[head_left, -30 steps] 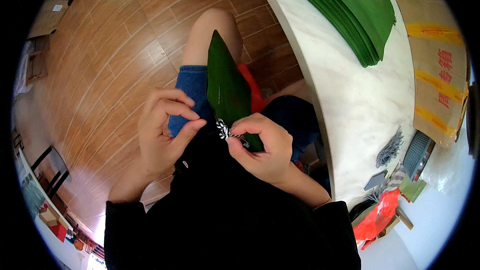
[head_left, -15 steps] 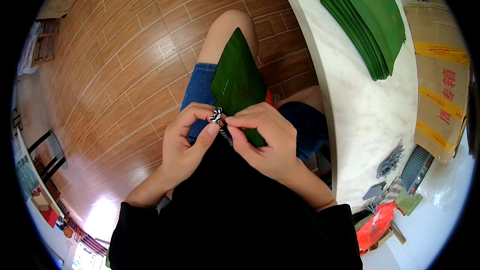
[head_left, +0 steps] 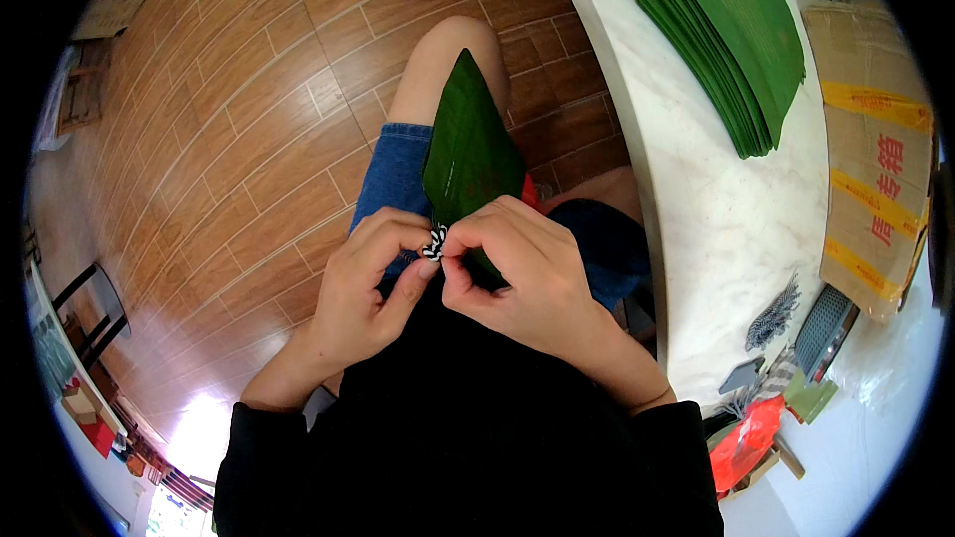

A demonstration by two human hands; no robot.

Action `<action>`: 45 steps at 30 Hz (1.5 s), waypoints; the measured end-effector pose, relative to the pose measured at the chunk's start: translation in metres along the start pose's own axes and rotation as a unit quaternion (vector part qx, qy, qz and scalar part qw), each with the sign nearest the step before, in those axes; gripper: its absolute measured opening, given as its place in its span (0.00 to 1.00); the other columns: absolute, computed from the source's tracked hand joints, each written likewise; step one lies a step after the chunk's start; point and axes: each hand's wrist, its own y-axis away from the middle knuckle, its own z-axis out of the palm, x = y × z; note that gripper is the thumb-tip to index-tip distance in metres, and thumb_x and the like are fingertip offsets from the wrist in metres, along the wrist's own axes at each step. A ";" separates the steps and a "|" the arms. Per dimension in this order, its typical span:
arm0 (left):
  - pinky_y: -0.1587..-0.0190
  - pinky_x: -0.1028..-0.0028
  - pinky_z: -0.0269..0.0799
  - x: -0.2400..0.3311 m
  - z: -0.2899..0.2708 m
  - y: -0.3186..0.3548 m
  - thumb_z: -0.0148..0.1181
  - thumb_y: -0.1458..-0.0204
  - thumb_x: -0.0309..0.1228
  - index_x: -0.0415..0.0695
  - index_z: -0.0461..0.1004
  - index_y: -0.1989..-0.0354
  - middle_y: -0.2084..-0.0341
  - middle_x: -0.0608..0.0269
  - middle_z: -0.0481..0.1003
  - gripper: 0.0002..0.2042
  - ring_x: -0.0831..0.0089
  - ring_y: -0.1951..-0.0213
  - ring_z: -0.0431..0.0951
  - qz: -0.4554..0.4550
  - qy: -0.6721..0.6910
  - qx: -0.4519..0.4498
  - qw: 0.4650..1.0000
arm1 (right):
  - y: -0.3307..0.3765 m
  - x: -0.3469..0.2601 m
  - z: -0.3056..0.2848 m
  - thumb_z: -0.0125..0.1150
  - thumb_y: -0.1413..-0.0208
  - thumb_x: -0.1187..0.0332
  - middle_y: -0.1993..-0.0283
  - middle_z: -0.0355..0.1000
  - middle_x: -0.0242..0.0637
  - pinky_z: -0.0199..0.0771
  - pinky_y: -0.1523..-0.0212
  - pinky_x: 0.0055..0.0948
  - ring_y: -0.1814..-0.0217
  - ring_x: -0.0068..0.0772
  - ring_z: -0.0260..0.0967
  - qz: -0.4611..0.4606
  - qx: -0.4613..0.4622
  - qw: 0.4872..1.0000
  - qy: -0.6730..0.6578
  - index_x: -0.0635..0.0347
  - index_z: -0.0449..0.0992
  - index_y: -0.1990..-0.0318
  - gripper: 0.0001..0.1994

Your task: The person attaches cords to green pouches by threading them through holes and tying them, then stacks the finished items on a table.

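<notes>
A short black-and-white cord [head_left: 435, 242], bunched into a small knot-like loop, is between my two hands. My left hand [head_left: 363, 283] pinches it between thumb and forefinger. My right hand [head_left: 527, 264] has its thumb and forefinger closed on the cord's other side, the fingertips of both hands almost touching. A flat, dark green pointed piece that looks like fabric [head_left: 468, 144] lies over my lap, its lower corner at the cord and partly hidden by my right hand. Whether the cord passes through that corner I cannot make out.
To the right runs a white marble-like table [head_left: 686, 239]. On it are a stack of green pieces [head_left: 731, 40], a bundle of black-and-white cords [head_left: 773, 313] and a grey flat object [head_left: 742, 375]. Beyond stand a taped cardboard box [head_left: 875, 159] and a red plastic bag [head_left: 746, 447].
My right fingertips have moved left and closed in on the cord beside my left thumb. The length of cord that hung below the knot is now hidden. The green piece has shifted slightly.
</notes>
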 end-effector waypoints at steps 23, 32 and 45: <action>0.55 0.79 0.63 -0.001 0.014 -0.002 0.47 0.40 0.25 0.39 0.65 0.60 0.64 0.65 0.65 0.04 0.80 0.61 0.67 -0.095 0.318 -0.019 0.943 | 0.006 0.009 -0.003 0.65 0.65 0.80 0.70 0.72 0.38 0.69 0.64 0.25 0.68 0.32 0.70 0.056 0.042 0.995 -0.075 0.62 0.73 0.70 0.11; 0.58 0.79 0.62 -0.005 0.019 -0.004 0.50 0.42 0.24 0.38 0.67 0.64 0.67 0.64 0.67 0.03 0.79 0.63 0.67 -0.079 0.267 -0.022 0.960 | 0.005 0.009 0.000 0.64 0.67 0.81 0.74 0.71 0.37 0.67 0.69 0.25 0.72 0.33 0.68 0.006 0.075 0.997 -0.025 0.62 0.72 0.73 0.10; 0.63 0.73 0.67 -0.001 0.015 -0.007 0.57 0.53 0.18 0.39 0.69 0.66 0.68 0.55 0.71 0.07 0.63 0.66 0.72 0.042 -0.040 0.061 0.996 | -0.004 0.001 -0.016 0.61 0.71 0.80 0.74 0.64 0.38 0.67 0.71 0.30 0.72 0.40 0.64 -0.039 -0.006 0.991 0.127 0.63 0.67 0.73 0.13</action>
